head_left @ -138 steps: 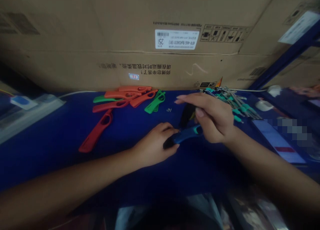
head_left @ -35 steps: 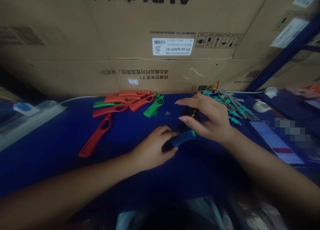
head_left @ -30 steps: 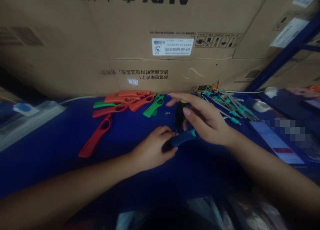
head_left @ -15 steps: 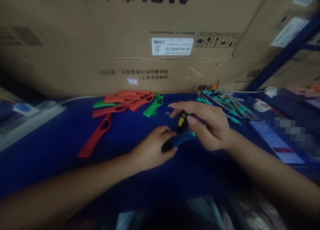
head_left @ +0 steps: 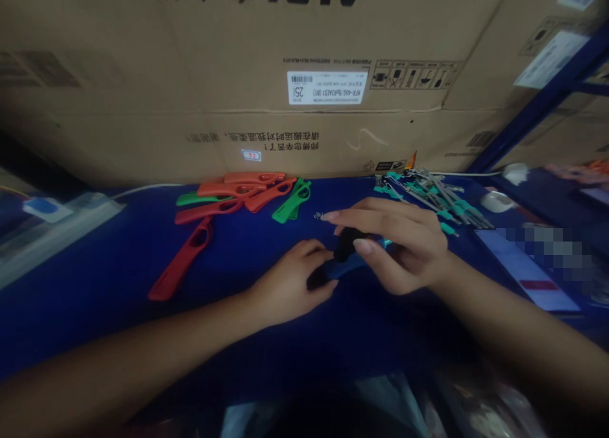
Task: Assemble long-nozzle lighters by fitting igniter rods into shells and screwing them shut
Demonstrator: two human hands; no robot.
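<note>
My left hand (head_left: 297, 279) is closed around the dark end of a blue handle (head_left: 345, 265), which slants up to the right over the table. Just above it, my right hand (head_left: 404, 241) pinches a stubby black screwdriver handle (head_left: 351, 240) between thumb and fingers. The screwdriver's tip is hidden, as is the far end of the blue handle behind my right fingers. A few tiny metal pins or screws (head_left: 318, 215) lie beside my right fingertips.
Orange handles (head_left: 254, 178), green handles (head_left: 292, 202) and a red handle (head_left: 183, 260) lie at the left. Metal rods with teal ends (head_left: 442, 197) are heaped at back right. A large cardboard box (head_left: 214, 77) backs the blue table (head_left: 238, 362). A phone-like slab (head_left: 518, 267) lies right.
My right hand has turned the screwdriver handle and dipped slightly; its yellow inlay no longer shows. My left hand keeps its hold on the blue handle.
</note>
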